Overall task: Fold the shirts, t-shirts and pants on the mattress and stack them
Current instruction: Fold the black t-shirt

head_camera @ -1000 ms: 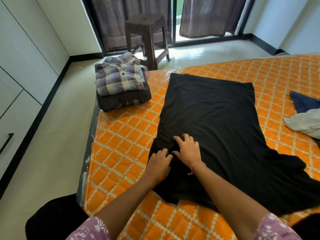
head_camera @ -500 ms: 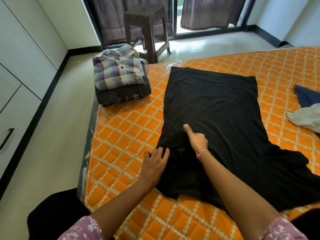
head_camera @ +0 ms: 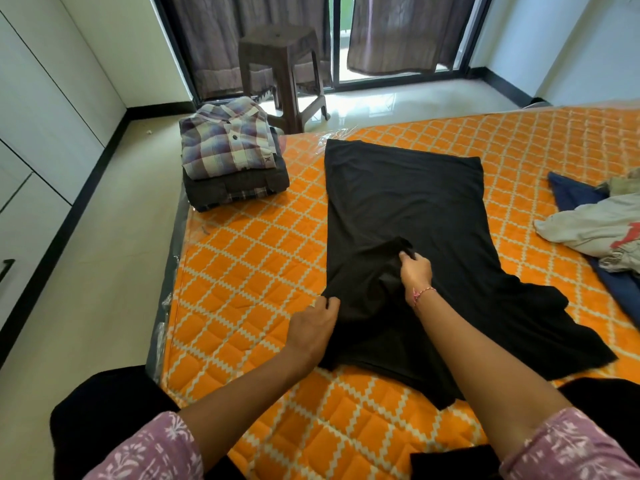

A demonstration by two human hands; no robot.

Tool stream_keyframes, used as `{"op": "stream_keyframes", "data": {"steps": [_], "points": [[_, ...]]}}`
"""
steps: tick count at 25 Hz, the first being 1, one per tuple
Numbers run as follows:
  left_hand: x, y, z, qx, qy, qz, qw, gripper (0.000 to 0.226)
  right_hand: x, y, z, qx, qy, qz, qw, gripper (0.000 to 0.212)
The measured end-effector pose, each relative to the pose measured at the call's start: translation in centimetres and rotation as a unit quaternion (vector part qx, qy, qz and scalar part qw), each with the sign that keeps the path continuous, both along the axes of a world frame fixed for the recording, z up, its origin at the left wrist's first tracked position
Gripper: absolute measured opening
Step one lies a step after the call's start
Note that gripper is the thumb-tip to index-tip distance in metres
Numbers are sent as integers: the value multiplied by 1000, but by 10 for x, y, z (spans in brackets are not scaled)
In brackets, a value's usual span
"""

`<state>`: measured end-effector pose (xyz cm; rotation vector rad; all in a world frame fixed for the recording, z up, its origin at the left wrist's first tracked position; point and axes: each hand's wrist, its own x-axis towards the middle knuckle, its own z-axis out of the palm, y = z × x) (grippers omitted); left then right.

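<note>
At ten o'clock from me, near the mattress (head_camera: 242, 271) corner, sits the stack (head_camera: 232, 161): a folded plaid shirt on darker folded clothes. My left hand (head_camera: 313, 329) pinches the left edge of the black t-shirt (head_camera: 415, 209), fingers curled around a small fold of cloth. The t-shirt lies flat in the middle of the mattress, its long axis running from six o'clock to twelve, the straight hem at the far end and the neck end nearest me. My right hand (head_camera: 415, 275) grips the sleeve folded inward over the body, thumb and fingers closed on the cloth. At three o'clock lies a loose pile (head_camera: 595, 230) of pale and navy clothes.
</note>
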<state>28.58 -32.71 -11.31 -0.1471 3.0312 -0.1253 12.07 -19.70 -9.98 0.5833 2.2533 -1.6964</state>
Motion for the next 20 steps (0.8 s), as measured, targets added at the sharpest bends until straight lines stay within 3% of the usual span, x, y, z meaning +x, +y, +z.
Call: {"op": "stream_keyframes", "data": {"steps": [3, 5, 9, 12, 14, 16, 18, 20], "points": [[0, 26, 12, -55, -47, -43, 996, 50, 1, 34, 3, 156, 68, 48, 984, 32], [-1, 46, 16, -26, -104, -75, 991, 42, 2, 57, -3, 274, 70, 64, 957, 36], [-20, 66, 10, -8, -194, -85, 977, 45, -8, 80, -10, 324, 88, 116, 935, 35], [-29, 67, 22, 86, -299, -73, 948, 52, -18, 96, -11, 451, 83, 238, 856, 31], [-48, 55, 30, 241, -364, -3, 900, 49, -24, 101, -12, 538, 95, 263, 795, 21], [-80, 34, 30, 377, -293, 69, 876, 38, -33, 89, -11, 545, 135, 259, 786, 18], [-117, 10, 24, 410, -142, 128, 892, 31, -47, 60, -8, 508, 179, 268, 799, 20], [-153, -13, 18, 450, -33, 204, 869, 31, -67, 21, -5, 448, 208, 284, 822, 23]]}}
